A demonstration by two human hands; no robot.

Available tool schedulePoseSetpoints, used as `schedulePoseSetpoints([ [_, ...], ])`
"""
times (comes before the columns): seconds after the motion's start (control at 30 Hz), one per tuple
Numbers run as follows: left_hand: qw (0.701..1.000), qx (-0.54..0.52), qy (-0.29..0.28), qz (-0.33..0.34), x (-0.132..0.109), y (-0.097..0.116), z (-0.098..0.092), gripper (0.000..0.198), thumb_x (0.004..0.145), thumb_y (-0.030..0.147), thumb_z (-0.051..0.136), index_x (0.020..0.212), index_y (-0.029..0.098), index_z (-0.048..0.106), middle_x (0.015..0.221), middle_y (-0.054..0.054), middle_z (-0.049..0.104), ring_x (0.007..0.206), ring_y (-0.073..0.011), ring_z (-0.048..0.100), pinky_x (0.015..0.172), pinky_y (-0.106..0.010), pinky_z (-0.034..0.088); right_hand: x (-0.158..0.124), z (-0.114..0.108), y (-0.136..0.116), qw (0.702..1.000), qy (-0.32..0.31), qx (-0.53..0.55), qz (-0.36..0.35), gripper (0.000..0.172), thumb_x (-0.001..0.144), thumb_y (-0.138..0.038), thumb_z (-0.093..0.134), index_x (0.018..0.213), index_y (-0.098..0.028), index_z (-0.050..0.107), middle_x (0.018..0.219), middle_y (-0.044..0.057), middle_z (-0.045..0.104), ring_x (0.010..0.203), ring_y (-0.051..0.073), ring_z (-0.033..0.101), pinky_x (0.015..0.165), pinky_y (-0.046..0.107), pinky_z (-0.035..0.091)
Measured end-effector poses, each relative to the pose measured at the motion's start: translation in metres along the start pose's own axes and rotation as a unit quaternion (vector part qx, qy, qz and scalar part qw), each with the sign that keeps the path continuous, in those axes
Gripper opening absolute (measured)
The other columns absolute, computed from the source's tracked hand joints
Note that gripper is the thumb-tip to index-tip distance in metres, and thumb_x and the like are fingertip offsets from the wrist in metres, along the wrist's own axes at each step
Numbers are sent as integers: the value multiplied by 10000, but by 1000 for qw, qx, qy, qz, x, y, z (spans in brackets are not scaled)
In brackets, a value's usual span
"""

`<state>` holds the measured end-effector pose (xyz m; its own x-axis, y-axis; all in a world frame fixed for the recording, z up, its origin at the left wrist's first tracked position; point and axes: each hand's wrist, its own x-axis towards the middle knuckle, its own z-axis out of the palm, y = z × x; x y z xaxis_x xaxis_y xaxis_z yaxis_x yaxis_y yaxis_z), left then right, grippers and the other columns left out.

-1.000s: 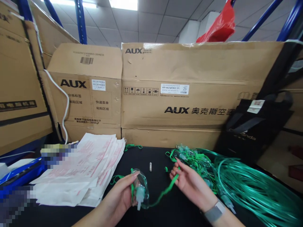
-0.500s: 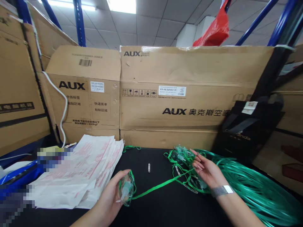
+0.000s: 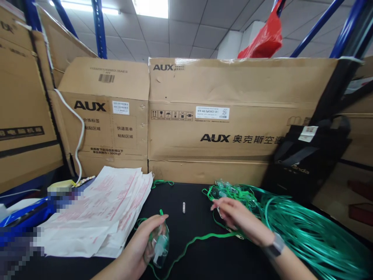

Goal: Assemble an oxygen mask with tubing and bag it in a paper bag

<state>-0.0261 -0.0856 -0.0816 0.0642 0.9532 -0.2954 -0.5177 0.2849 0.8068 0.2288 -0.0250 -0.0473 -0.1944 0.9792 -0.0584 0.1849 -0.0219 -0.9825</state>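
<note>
My left hand (image 3: 140, 243) is closed around a clear oxygen mask (image 3: 162, 243) with a pale green connector. From the mask a green elastic strap (image 3: 201, 236) runs slack over the black tabletop to below my right hand (image 3: 233, 216). That hand hovers palm down by the front of a heap of clear masks with green straps (image 3: 241, 194), its fingers loosely bent and slightly blurred; nothing shows in its fingertips. A small pale metal strip (image 3: 183, 207) with holes lies alone between the hands. Similar strips show partly under my right hand.
Coiled green tubing (image 3: 305, 229) covers the right side. White printed paper pouches (image 3: 96, 214) are stacked on the left. Cardboard boxes (image 3: 215, 89) wall off the back, with a black bag (image 3: 297, 163) at the right. Another green strap (image 3: 163, 182) lies near the back.
The strap was stretched straight between my hands and now hangs slack on the table. My right hand has turned palm down and moved left; the mask has shifted slightly down and right.
</note>
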Motion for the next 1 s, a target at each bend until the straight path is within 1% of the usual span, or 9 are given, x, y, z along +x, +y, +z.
schedulePoseSetpoints([
  [0.07, 1000, 17, -22, 3, 0, -1, 0, 290, 661, 335, 684, 528, 164, 492, 476, 56, 458, 419, -61, 407, 398, -170, 298, -4, 19, 5, 986, -5, -133, -99, 188, 690, -372, 662, 770, -202, 657, 677, 0, 563, 598, 122, 517, 570, 234, 436],
  [0.17, 999, 20, -31, 15, -1, 0, 1, 223, 684, 287, 671, 574, 163, 522, 534, 38, 510, 495, -78, 461, 466, -173, 349, -5, 23, 10, 958, 20, -225, -176, 151, 702, -303, 655, 839, -246, 679, 868, 40, 581, 780, 180, 539, 764, 299, 416],
  [0.27, 997, -13, -59, 37, 0, 1, 0, 161, 693, 236, 662, 605, 153, 556, 597, 17, 544, 593, -100, 506, 579, -193, 403, -3, -2, 6, 955, 18, -253, -154, 126, 675, -265, 670, 796, -246, 698, 781, 33, 576, 693, 180, 526, 683, 295, 414],
  [0.43, 995, -42, -87, 23, 0, -1, 0, 98, 711, 221, 643, 678, 147, 589, 650, -1, 564, 634, -118, 527, 603, -224, 417, -9, -46, -4, 950, -46, -300, -79, 239, 513, -188, 759, 738, -254, 713, 734, 3, 558, 699, 176, 507, 663, 261, 402],
  [0.6, 999, -18, -31, -12, -2, 0, 2, 185, 698, 317, 672, 702, 159, 575, 635, 18, 557, 580, -97, 518, 535, -198, 399, -6, -46, 9, 930, -44, -357, -73, 229, 428, -38, 734, 549, -226, 684, 646, -6, 526, 674, 170, 484, 614, 237, 375],
  [0.77, 1000, 7, -14, 1, -1, 0, -1, 248, 680, 341, 692, 622, 160, 533, 540, 46, 501, 485, -70, 458, 459, -176, 347, 2, -41, 15, 937, -33, -338, -86, 157, 535, -50, 663, 471, -190, 632, 591, 5, 543, 563, 151, 495, 553, 248, 371],
  [0.87, 999, -8, -42, -3, -1, -1, 0, 237, 684, 303, 690, 600, 161, 520, 557, 37, 512, 511, -79, 472, 494, -187, 368, -1, -34, 2, 943, -11, -306, -129, 123, 603, -128, 671, 514, -197, 621, 766, 36, 602, 783, 202, 550, 730, 292, 396],
  [0.93, 998, -22, -61, -1, -1, -2, 1, 200, 695, 287, 680, 628, 160, 541, 575, 32, 516, 530, -87, 480, 518, -198, 381, -6, -24, -9, 963, -9, -225, -150, 122, 671, -239, 665, 575, -201, 601, 885, 49, 621, 891, 213, 549, 797, 312, 385],
  [1.0, 997, -32, -76, 7, 0, -3, 2, 176, 699, 262, 673, 629, 156, 552, 573, 30, 509, 538, -91, 480, 538, -207, 388, -11, -12, -17, 983, -46, -110, -138, 158, 733, -324, 627, 649, -201, 574, 834, 53, 658, 818, 197, 587, 762, 318, 406],
])
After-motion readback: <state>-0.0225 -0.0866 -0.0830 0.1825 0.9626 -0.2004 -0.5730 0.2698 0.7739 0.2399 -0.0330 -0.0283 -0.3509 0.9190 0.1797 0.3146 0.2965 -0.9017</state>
